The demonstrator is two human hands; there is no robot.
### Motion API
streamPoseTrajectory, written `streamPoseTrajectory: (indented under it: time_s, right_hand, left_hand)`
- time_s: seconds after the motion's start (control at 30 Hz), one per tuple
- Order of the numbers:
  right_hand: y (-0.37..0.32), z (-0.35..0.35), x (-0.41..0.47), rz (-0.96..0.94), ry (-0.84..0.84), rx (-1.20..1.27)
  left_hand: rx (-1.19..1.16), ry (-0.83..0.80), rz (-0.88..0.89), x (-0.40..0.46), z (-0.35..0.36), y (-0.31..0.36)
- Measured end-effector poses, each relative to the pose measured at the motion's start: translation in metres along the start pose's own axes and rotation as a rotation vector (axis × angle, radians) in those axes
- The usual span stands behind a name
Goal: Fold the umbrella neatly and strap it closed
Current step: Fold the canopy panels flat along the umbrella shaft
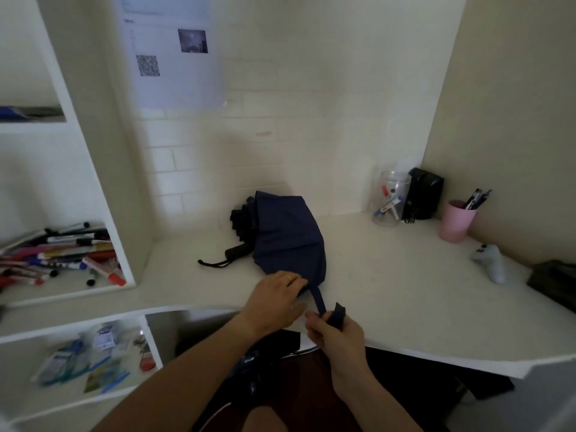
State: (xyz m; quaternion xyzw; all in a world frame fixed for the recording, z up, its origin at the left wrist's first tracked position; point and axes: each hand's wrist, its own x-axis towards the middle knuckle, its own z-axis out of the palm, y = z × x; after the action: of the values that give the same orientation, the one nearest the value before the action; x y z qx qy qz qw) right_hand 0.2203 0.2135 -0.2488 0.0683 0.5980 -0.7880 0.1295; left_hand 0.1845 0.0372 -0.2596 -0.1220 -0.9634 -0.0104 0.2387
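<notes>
A navy folding umbrella [285, 235] lies loosely collapsed on the white desk [389, 291], its canopy bunched and unrolled. Its black handle [238, 251] with a wrist cord points left. My left hand [276, 302] presses on the canopy's near edge, where the navy strap [319, 299] is attached. My right hand [338, 335] pinches the strap's free end and holds it stretched toward me, off the desk's front edge. The strap is unfastened.
A clear jar of markers [391, 198], a black box [424, 198] and a pink cup of pens [457, 221] stand at the back right. A white controller [491, 261] lies right. Shelves on the left hold markers [59, 257].
</notes>
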Motion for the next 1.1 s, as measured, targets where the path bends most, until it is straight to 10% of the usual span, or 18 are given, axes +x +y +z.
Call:
streamPoseTrajectory:
  time_s: [0.3, 0.47, 0.57, 0.77, 1.1]
  right_hand:
    - [0.028, -0.063, -0.028, -0.001, -0.162, -0.239]
    - [0.037, -0.090, -0.017, 0.113, -0.575, -0.711]
    - [0.009, -0.083, 0.000, -0.294, -0.465, -1.191]
    - [-0.050, -0.003, 0.073, -0.933, -0.411, -1.232]
    - [-0.012, -0.004, 0.146, -0.722, -0.700, -1.796]
  left_hand:
    - [0.305, -0.150, 0.138, -0.028, -0.003, 0.005]
    - [0.287, -0.136, 0.199, -0.040, -0.009, 0.008]
    - [0.278, -0.108, 0.214, -0.046, -0.009, 0.002]
    - [0.199, -0.018, 0.226, -0.047, -0.007, -0.013]
    - [-0.049, -0.248, -0.060, -0.017, 0.012, -0.056]
